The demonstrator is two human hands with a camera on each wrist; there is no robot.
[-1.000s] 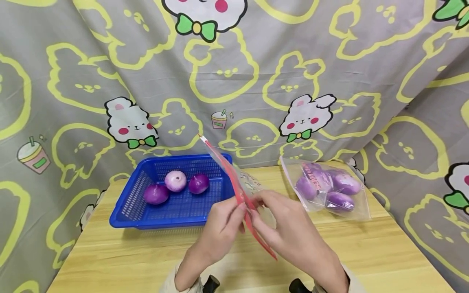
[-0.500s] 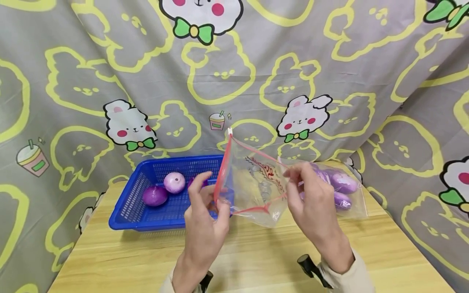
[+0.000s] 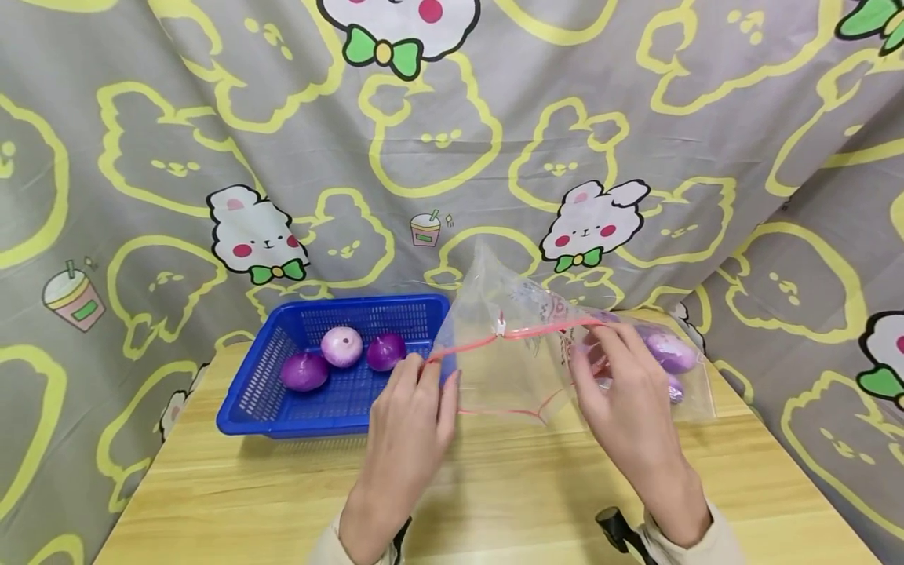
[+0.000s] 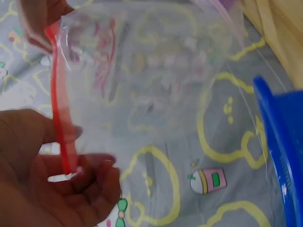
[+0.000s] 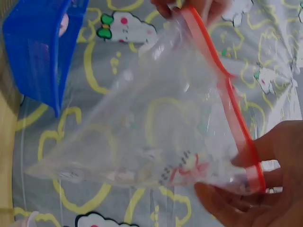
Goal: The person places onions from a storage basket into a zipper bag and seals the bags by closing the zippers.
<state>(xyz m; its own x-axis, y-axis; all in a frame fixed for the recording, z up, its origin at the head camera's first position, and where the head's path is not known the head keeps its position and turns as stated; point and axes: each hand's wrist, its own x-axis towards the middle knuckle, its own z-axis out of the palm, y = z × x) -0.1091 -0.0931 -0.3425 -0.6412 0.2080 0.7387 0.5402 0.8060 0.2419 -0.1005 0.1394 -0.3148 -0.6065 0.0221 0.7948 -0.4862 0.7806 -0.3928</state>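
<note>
Between both hands hangs a clear zip bag point(image 3: 494, 380) with a red zip strip and a white slider, its mouth spread toward me. My left hand point(image 3: 411, 428) pinches the strip at the bag's left side; in the left wrist view, thumb and fingers point(image 4: 102, 182) meet at the strip's end. My right hand point(image 3: 632, 400) holds the opposite end, also shown by its fingers point(image 5: 222, 203) in the right wrist view. Nothing shows inside this bag. Left of it, two dark purple onions point(image 3: 304, 371) and a paler onion point(image 3: 342, 347) lie in a blue basket point(image 3: 304, 431).
Behind my right hand lies another clear bag point(image 3: 699, 400) with several purple rounded vegetables point(image 3: 669, 353) in it, partly hidden. The wooden table point(image 3: 282, 502) carries everything. A patterned grey curtain point(image 3: 452, 118) hangs along the back and right side.
Hands that were together at the folded strip have moved apart and pulled the zip bag's mouth wide. Its strip now runs across from left to right. The basket and the filled bag stay put.
</note>
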